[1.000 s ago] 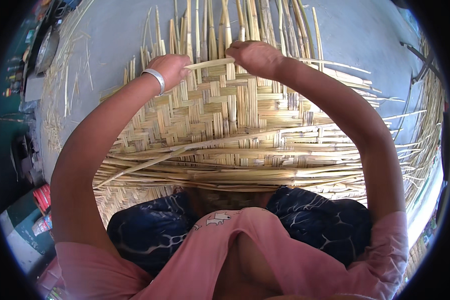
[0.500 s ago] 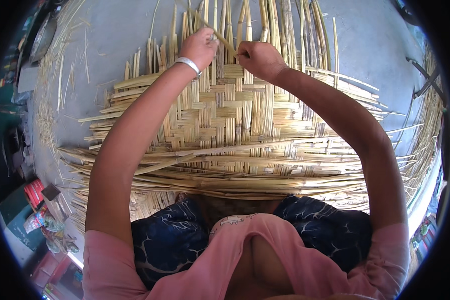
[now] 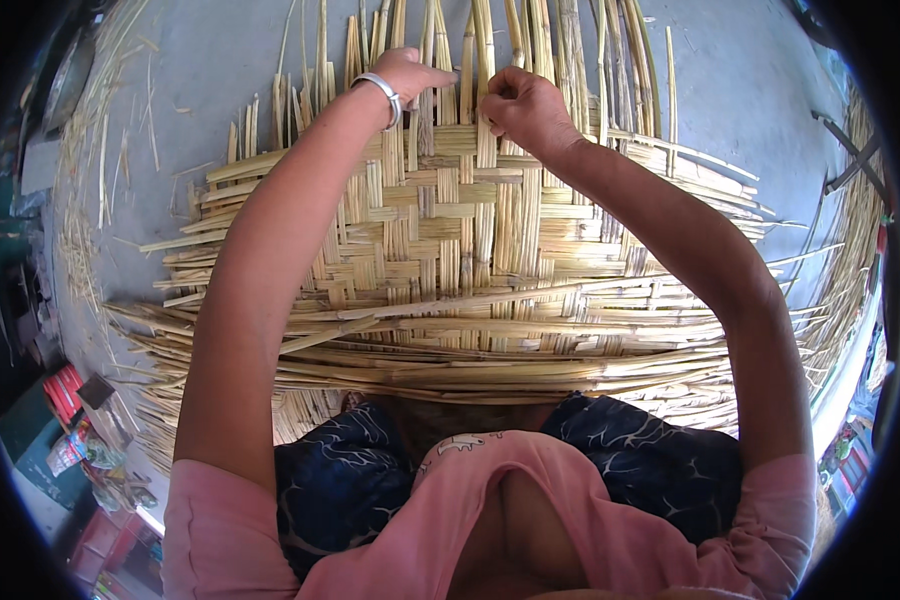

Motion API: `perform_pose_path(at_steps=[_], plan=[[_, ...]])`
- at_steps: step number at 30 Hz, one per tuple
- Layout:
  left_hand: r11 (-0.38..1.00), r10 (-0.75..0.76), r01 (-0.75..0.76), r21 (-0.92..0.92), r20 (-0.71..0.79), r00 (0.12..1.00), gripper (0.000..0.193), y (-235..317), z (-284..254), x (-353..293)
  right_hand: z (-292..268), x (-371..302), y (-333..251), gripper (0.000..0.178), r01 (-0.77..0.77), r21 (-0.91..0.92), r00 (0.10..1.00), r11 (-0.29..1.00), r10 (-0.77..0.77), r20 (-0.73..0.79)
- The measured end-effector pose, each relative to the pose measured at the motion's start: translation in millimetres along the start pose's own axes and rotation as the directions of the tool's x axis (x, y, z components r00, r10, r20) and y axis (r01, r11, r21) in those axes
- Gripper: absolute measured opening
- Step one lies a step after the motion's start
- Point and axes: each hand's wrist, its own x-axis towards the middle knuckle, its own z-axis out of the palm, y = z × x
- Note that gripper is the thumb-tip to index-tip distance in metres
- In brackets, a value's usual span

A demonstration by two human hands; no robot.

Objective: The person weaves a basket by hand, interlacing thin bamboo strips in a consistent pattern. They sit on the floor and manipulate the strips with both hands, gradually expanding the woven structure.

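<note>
A partly woven mat of split reed strips point(image 3: 450, 225) lies in front of me, its upright strips point(image 3: 570, 60) fanning out past the far edge. At that far edge, my left hand point(image 3: 407, 76) is over the upright strips, a digit stretched to the right and apart from the rest; its other fingers are mostly hidden. Just right of it, my right hand point(image 3: 532, 108) is closed in a pinch beside an upright reed strip point(image 3: 485, 60), which its fingertips seem to grip. My left wrist wears a silver bangle point(image 3: 388, 97).
Loose long reeds point(image 3: 510, 375) lie across the mat's near side, before my knees. Grey floor point(image 3: 220, 60) surrounds the mat, with reed scraps point(image 3: 80, 220) at left and a reed pile point(image 3: 850, 240) at right. Dark metal bars point(image 3: 855, 160) stand at right; red packages point(image 3: 63, 392) lie lower left.
A thin slanting strip between my hands no longer shows. My left hand has shifted slightly left, one digit now pointing right; my right hand has moved slightly. The view has shifted a little.
</note>
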Motion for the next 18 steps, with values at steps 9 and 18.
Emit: perform_pose_path(at_steps=[9,18], plan=[[0.861,0.225,-0.125,-0.493,0.149,0.963,0.039,-9.2,-9.5,-20.8,1.7,-7.7,-7.9,0.017,0.257,-0.392,0.966,0.883,-0.237,0.099],[0.745,0.117,-0.198,-0.637,-0.167,0.979,0.034,-12.4,-9.3,-41.8,1.9,-8.3,-3.7,0.023,0.316,-0.451,0.948,0.835,-0.295,0.119]])
